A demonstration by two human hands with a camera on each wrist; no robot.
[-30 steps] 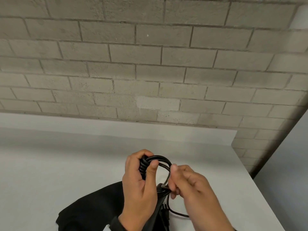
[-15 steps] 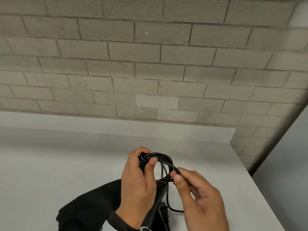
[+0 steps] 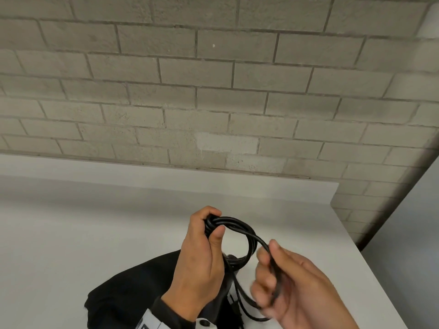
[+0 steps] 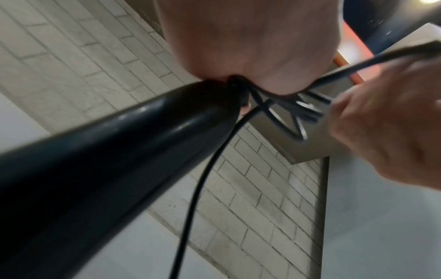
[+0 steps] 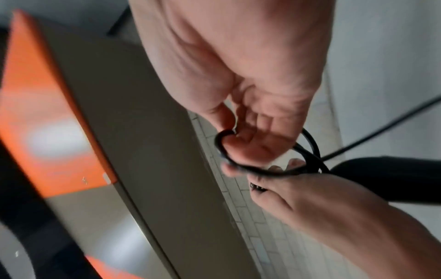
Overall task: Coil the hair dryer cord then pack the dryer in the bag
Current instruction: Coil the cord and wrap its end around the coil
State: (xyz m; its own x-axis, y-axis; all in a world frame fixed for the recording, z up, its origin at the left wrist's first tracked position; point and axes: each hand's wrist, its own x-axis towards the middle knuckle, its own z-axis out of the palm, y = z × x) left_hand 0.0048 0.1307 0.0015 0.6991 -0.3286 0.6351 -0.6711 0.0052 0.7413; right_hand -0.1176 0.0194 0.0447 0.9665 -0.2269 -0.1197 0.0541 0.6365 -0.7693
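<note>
left hand is fisted round the gathered loops of the cord, thumb pressed over the bundle at its top. the coil stands roughly upright in front of the chest, its plane facing the person, held above the white table.

right hand sits just to the right of the coil and a little lower. thumb and curled fingers pinch the free run of the cord where it leaves the loop. below that pinch the strand drops, bends back and trails toward the bottom of the head view; the plug seems to hang there, blurred.

dryer: the left wrist view shows its glossy black body running long and slanted away from the left fist, cord exiting at the fist end. so the left hand appears to hold dryer handle and coil together.

bag: black, slumped on the table under and to the left of the left wrist. mouth not visible.

judgement: coiling is nearly done, 1 short tail left. the next wrap turns on this, free strand lies right of the coil, so the right hand is the nearer one to carry it up and over to the left thumb. risk: loops slipping when the thumb lifts.
</note>
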